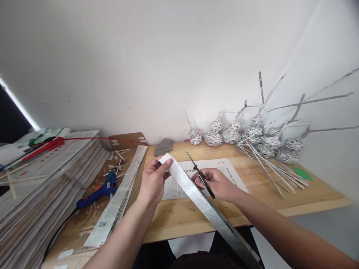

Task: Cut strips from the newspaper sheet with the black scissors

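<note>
My left hand (155, 178) pinches the upper end of a long newspaper strip (206, 206), thumb on top. The strip slants down to the right, past the table's front edge toward my lap. In my right hand (214, 183) is a pair of scissors (203, 178) with dark handles, its blades pointing up and to the left, just right of the strip. The blades look closed together and stand apart from the strip's top end. Beneath both hands a printed newspaper sheet (232, 175) lies flat on the wooden table (179, 220).
Several woven paper gourds (213, 138) stand along the wall, with rolled paper sticks (276, 173) before them. A green card (302, 173) lies at right. Leftward are a blue glue gun (97, 194), more newspaper strips (120, 201), a tall newspaper stack (53, 179) and a grey cloth-like lump (163, 146).
</note>
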`<state>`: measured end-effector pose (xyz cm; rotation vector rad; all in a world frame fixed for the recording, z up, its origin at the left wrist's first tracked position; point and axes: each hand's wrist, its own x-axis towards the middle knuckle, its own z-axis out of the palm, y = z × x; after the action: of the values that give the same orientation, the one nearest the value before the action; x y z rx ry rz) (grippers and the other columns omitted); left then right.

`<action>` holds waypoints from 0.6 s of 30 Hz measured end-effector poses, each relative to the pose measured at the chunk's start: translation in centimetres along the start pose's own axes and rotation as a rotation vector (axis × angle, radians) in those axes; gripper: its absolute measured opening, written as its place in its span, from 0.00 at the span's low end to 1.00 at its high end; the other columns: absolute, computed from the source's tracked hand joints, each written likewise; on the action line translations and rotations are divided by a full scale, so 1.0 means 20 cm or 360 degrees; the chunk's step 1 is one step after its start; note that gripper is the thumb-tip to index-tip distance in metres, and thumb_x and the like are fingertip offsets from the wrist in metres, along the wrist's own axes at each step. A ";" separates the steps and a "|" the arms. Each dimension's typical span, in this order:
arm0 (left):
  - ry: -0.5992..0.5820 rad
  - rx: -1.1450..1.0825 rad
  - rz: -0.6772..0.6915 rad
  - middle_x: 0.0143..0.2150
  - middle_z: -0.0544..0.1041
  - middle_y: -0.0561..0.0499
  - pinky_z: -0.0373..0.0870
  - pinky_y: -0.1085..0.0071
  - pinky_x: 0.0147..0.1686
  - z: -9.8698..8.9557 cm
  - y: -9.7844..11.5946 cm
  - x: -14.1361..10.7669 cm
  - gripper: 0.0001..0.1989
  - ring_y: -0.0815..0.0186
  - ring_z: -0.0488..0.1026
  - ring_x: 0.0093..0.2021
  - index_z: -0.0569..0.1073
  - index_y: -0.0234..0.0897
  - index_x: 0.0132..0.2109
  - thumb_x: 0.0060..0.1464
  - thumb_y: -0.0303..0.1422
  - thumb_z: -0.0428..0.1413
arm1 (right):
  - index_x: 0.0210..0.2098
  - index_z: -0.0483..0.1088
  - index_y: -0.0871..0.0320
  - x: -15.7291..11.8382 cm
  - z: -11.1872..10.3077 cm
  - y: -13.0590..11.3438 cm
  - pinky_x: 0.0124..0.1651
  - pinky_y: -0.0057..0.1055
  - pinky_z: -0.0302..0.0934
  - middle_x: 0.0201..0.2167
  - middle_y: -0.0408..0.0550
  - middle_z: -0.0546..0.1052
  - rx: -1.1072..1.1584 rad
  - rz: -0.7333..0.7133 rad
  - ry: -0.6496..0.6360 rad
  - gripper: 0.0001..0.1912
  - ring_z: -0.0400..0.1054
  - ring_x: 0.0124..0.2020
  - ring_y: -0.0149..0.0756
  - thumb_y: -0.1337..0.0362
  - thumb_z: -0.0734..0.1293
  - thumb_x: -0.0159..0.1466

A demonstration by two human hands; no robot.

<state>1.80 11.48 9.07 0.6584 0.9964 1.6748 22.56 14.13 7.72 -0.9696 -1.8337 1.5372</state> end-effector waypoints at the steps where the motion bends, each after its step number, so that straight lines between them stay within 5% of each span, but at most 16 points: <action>1: 0.0027 -0.0005 0.0036 0.34 0.78 0.53 0.72 0.75 0.34 0.00 0.00 0.01 0.19 0.72 0.73 0.33 0.78 0.35 0.38 0.38 0.34 0.73 | 0.27 0.67 0.57 0.00 0.00 0.00 0.27 0.29 0.51 0.21 0.39 0.63 0.0007 0.0032 -0.0004 0.18 0.56 0.24 0.30 0.49 0.70 0.59; 6: 0.0197 -0.0018 0.0161 0.33 0.77 0.54 0.69 0.74 0.33 -0.03 0.00 0.03 0.20 0.72 0.72 0.32 0.76 0.34 0.38 0.38 0.36 0.73 | 0.26 0.65 0.57 -0.05 0.02 0.06 0.24 0.26 0.45 0.20 0.35 0.61 -0.0005 0.0211 -0.0007 0.17 0.51 0.22 0.26 0.55 0.76 0.53; 14: 0.0320 -0.0008 0.0317 0.36 0.76 0.54 0.70 0.71 0.38 -0.02 -0.01 0.03 0.21 0.70 0.72 0.35 0.75 0.37 0.40 0.38 0.37 0.72 | 0.25 0.67 0.58 -0.15 0.04 0.09 0.28 0.27 0.48 0.23 0.38 0.67 0.0048 0.0267 0.0056 0.15 0.55 0.25 0.28 0.59 0.76 0.52; 18: 0.0394 0.0268 0.0885 0.48 0.75 0.52 0.69 0.69 0.51 -0.03 0.11 -0.10 0.15 0.68 0.72 0.49 0.74 0.44 0.48 0.53 0.37 0.66 | 0.25 0.66 0.57 -0.15 0.00 0.13 0.28 0.27 0.49 0.22 0.37 0.66 0.0218 0.0241 0.0170 0.19 0.54 0.24 0.28 0.54 0.77 0.51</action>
<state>0.93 9.06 10.87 0.9146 1.2125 2.2131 24.72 11.92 5.25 -1.1237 -1.5910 1.6436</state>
